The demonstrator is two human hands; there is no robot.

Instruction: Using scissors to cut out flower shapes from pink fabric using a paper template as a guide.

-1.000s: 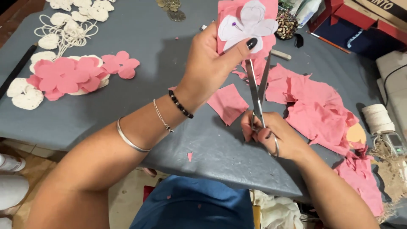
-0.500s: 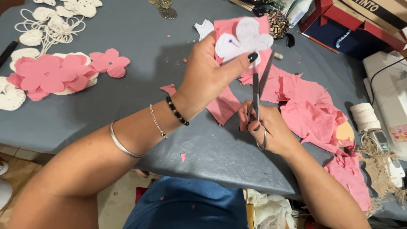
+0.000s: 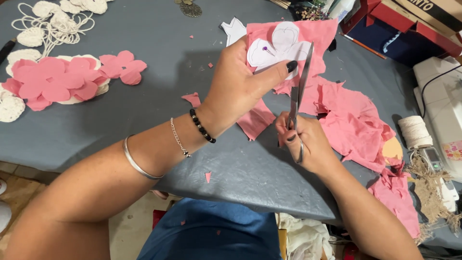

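My left hand point(image 3: 243, 86) holds up a piece of pink fabric point(image 3: 315, 33) with a white flower-shaped paper pattern point(image 3: 279, 45) pinned onto it. My right hand point(image 3: 308, 144) grips metal scissors point(image 3: 298, 94), blades pointing up and away, slightly apart, cutting along the right edge of the pattern. Below the hands, pink fabric offcuts point(image 3: 356, 120) lie on the grey table point(image 3: 159, 96).
Cut pink flower shapes point(image 3: 62, 79) are stacked at the left on white crocheted pieces point(image 3: 12, 108), with white cord point(image 3: 53, 21) behind. A twine spool point(image 3: 414, 132) and a white sewing machine point(image 3: 440, 96) stand at the right. Red and blue boxes point(image 3: 409, 29) sit at the far right.
The fabric with the pattern has been turned slightly in my left hand, and the scissors have advanced up along the pattern's right edge.
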